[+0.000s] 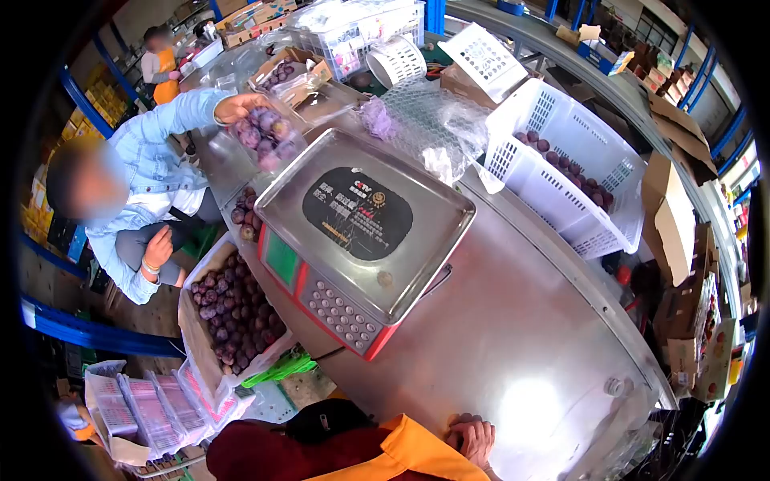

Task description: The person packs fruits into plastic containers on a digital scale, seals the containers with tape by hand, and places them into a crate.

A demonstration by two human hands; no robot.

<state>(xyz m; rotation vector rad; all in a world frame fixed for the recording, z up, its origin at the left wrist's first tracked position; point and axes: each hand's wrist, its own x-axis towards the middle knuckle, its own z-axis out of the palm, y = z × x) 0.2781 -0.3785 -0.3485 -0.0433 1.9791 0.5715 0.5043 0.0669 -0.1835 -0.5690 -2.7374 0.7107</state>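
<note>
My right hand [473, 438] rests on the near edge of the steel table [489, 321], its fingers curled together; whatever may be under them is hidden. My left hand is out of view. Ahead of me stands a red electronic scale [345, 309], its steel pan [365, 220] bare over a dark printed label. Across from it, a seated co-worker's hand [241, 106] holds a clear plastic box of plums [265, 136] beside the pan. A few loose plums [245, 215] lie along the scale's left side. Below them is a paper-lined crate of dark plums [237, 309].
A white perforated crate [553, 160] with some plums stands at the right. Bubble wrap [433, 120] and a white basket [397, 64] lie at the back. Stacked pink-lined clear boxes [152, 405] are at lower left. A conveyor [553, 48] and cardboard [670, 216] line the right.
</note>
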